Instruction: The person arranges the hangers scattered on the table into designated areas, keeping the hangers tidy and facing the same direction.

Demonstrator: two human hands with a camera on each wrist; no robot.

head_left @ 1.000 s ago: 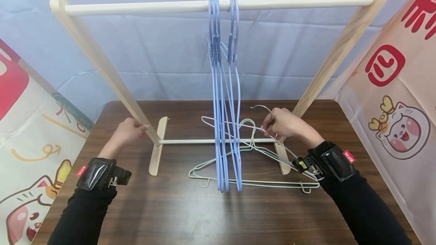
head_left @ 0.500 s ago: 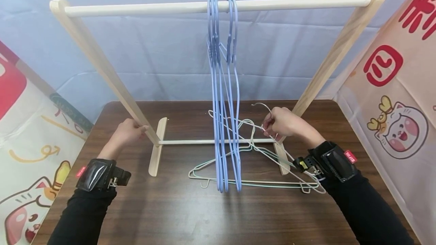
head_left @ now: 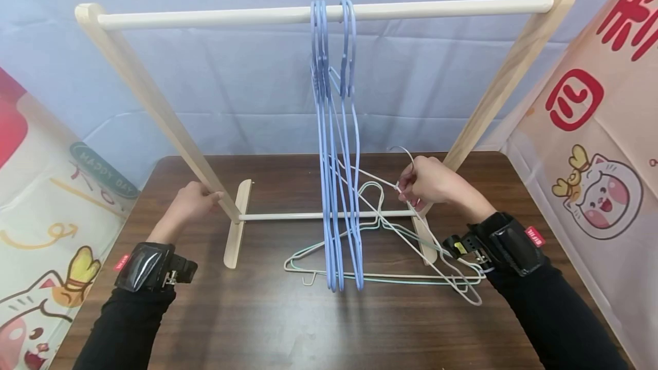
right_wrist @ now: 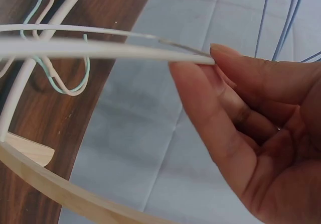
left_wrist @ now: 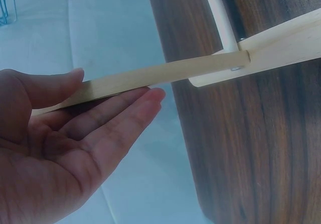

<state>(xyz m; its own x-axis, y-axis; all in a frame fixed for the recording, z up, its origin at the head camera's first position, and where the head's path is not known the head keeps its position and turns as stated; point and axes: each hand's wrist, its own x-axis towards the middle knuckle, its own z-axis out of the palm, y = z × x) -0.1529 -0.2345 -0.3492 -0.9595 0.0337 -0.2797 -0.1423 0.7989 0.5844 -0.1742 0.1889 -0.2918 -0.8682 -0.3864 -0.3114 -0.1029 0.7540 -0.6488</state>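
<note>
My left hand [head_left: 192, 204] pinches the left wooden post [left_wrist: 145, 76] of a hanging rack, thumb above and fingers below it in the left wrist view. At the right, my right hand [head_left: 426, 181] pinches a white hanger [right_wrist: 100, 49] by the neck beneath its hook, thumb against fingertips. That hanger slants across a beige hanger [head_left: 390, 276] and a mint green hanger [right_wrist: 87, 66], which lie on the table, overlapping. Several blue hangers [head_left: 322, 73] hang bunched on the rack's white top rail [head_left: 205, 18], partly covering the hangers behind them.
The rack's right post [head_left: 506, 87] rises close behind my right hand. A thin white lower bar [head_left: 283, 216] joins the two wooden feet on the brown table [head_left: 247, 324]. Pale blue cloth [head_left: 257, 84] hangs behind, and printed cloths [head_left: 598, 187] stand at both sides.
The white hanger has turned in my right hand: its far left end swung right, its near end came toward me. My left hand has kept its grip on the post.
</note>
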